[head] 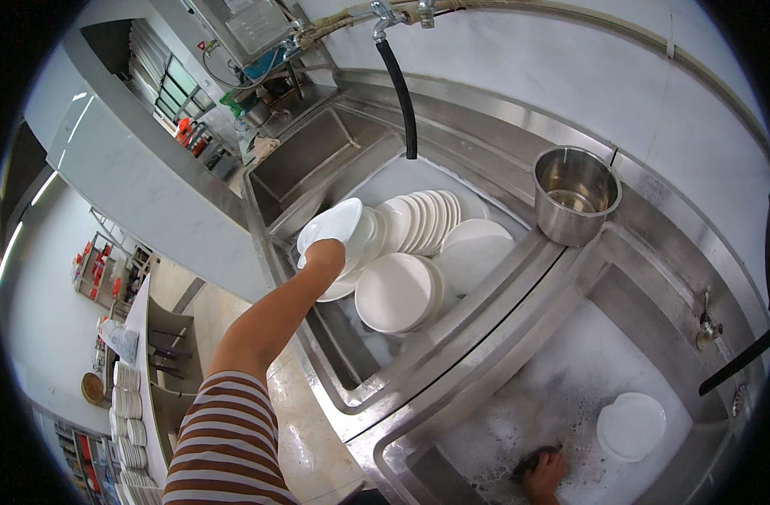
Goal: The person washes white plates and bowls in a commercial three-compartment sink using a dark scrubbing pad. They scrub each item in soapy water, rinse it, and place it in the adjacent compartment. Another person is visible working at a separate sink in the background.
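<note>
My left hand (326, 254) reaches into the middle stainless steel sink (356, 363) and grips a white plate (334, 221), tilted up; its fingers are mostly hidden behind the plate. Beside it, a row of white plates (416, 221) leans on edge in the water. Nearer to me rests another group of white plates (394, 293). Down in the right-hand sink (637, 284), my right hand (544, 473) is closed over a dark scouring pad (529, 463) at the surface of the foamy water (568, 372). To its right a white dish (631, 427) lies in the suds.
A steel pot (577, 196) stands on the ledge between the sinks, by the wall. From a tap (385, 22) a black hose (402, 95) hangs over the middle sink. Another black hose (738, 360) juts in at right. Stacked plates (129, 410) line a counter at left.
</note>
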